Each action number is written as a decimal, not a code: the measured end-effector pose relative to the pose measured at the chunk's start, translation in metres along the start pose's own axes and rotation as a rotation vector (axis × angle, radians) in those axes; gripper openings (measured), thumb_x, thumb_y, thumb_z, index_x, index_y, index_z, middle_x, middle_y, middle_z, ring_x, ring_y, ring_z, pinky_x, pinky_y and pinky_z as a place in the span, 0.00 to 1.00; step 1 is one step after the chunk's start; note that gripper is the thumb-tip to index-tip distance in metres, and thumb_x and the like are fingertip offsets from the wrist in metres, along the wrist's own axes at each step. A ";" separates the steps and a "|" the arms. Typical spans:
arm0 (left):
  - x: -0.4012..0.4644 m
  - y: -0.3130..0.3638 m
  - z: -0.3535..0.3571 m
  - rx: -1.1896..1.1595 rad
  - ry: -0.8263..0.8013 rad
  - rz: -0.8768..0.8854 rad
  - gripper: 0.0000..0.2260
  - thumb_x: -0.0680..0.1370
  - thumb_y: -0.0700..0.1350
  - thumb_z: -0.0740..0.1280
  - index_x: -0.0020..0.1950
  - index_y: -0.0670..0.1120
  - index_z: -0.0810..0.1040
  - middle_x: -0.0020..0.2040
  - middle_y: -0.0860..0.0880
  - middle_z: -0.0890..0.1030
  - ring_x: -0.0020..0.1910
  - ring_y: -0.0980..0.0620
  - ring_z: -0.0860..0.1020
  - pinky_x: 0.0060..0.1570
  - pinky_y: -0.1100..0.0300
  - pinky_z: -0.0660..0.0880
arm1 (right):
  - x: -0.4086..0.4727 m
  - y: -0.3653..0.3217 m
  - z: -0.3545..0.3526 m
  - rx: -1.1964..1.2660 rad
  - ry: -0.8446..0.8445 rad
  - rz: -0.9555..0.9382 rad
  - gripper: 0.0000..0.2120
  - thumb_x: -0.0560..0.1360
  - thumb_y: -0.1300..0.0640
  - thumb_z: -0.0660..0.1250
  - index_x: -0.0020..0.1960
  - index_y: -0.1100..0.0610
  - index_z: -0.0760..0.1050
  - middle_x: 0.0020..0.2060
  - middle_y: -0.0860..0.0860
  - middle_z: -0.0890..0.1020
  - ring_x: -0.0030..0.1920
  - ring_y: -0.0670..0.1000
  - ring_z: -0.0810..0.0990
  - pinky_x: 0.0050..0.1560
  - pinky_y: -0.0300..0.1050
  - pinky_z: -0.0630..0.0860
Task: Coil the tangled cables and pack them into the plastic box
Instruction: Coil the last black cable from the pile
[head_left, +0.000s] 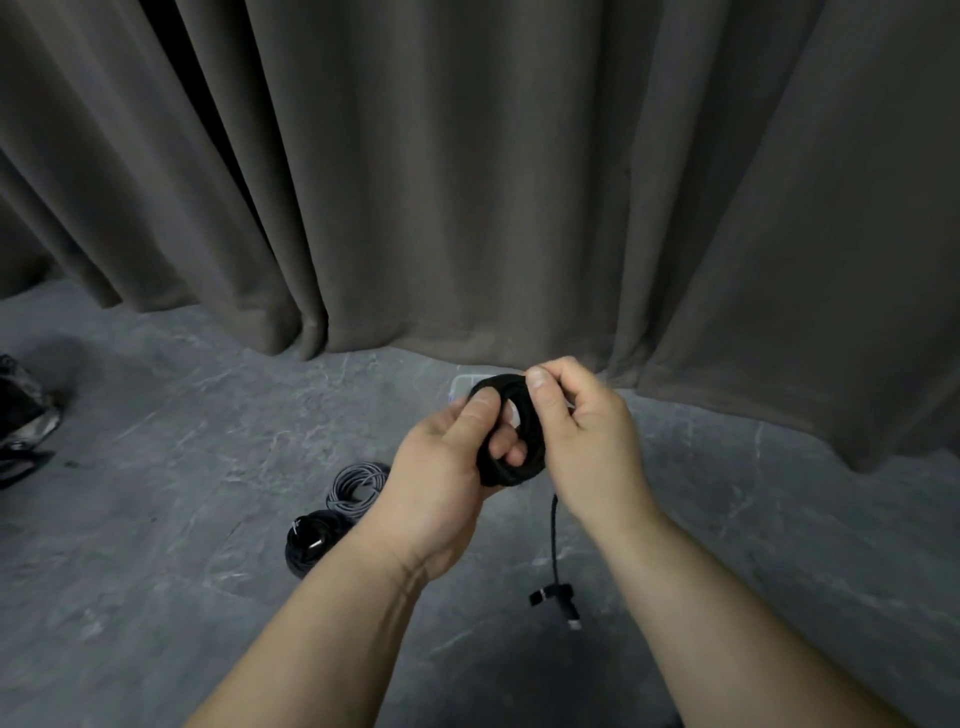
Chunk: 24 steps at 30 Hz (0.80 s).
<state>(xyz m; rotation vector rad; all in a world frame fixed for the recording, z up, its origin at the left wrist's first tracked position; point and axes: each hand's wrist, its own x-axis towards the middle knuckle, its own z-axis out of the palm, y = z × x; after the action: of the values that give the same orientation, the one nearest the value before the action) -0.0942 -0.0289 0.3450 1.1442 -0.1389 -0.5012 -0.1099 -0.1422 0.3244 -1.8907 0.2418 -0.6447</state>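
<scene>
Hands, left (441, 467) and right (582, 431), grip a round black braided cable coil (524, 447) above grey marbled floor (156, 571).

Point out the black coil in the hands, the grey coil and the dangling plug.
black coil (535, 457), head view, lower right loops.
grey coil (358, 486), head view, its windings.
dangling plug (553, 595), head view, connector body.
</scene>
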 end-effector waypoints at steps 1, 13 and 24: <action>0.002 0.002 -0.001 -0.004 0.029 0.024 0.12 0.83 0.44 0.55 0.41 0.42 0.70 0.26 0.51 0.68 0.31 0.53 0.69 0.46 0.56 0.71 | 0.000 0.000 -0.001 -0.012 -0.012 0.011 0.10 0.80 0.56 0.61 0.41 0.49 0.74 0.31 0.46 0.78 0.33 0.42 0.76 0.36 0.34 0.70; 0.018 0.014 -0.031 0.145 0.460 0.310 0.15 0.83 0.46 0.58 0.37 0.47 0.70 0.28 0.55 0.73 0.35 0.53 0.72 0.51 0.51 0.73 | -0.007 0.018 -0.004 -0.275 -0.275 0.009 0.08 0.76 0.62 0.65 0.41 0.50 0.74 0.29 0.38 0.77 0.31 0.44 0.75 0.34 0.36 0.70; 0.007 0.001 -0.031 0.706 0.252 0.439 0.11 0.82 0.51 0.58 0.46 0.45 0.73 0.38 0.48 0.78 0.36 0.56 0.74 0.40 0.58 0.72 | -0.006 -0.027 -0.017 -0.180 -0.612 -0.120 0.13 0.75 0.65 0.65 0.51 0.50 0.81 0.45 0.40 0.84 0.48 0.39 0.81 0.53 0.36 0.76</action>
<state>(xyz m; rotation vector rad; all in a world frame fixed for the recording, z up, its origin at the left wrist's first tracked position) -0.0769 -0.0058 0.3318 1.7951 -0.3560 0.1091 -0.1274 -0.1424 0.3522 -2.1914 -0.2162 -0.1004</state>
